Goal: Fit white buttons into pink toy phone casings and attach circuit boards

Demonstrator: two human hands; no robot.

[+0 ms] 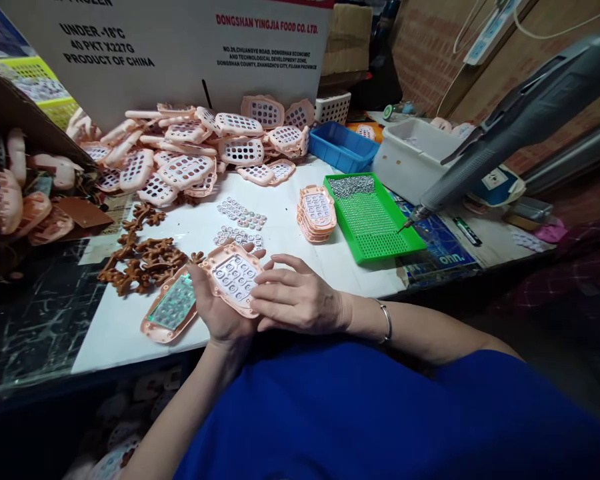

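Observation:
A pink plastic shell point(226, 265) with a white button pad point(236, 277) set in it lies in my left hand point(219, 315), its thumb along the near left edge and fingertips showing past the far edge. My right hand point(303, 297) closes over the shell's right edge with bent fingers; its thumb is mostly hidden. Beside my left hand, another pink shell holding a green circuit board point(174, 305) rests on the white table top. Just beyond the held shell are white button pads point(240, 237). Brown plastic pieces point(147, 260) lie in a heap to the left.
Pink perforated shells point(185, 170) are piled at the back. A stack of pink shells point(316, 213) stands beside a green tray point(360, 250) of small metal screws. An electric screwdriver point(480, 143) slants above the right side. A blue bin point(343, 148) and white tub point(410, 163) stand behind.

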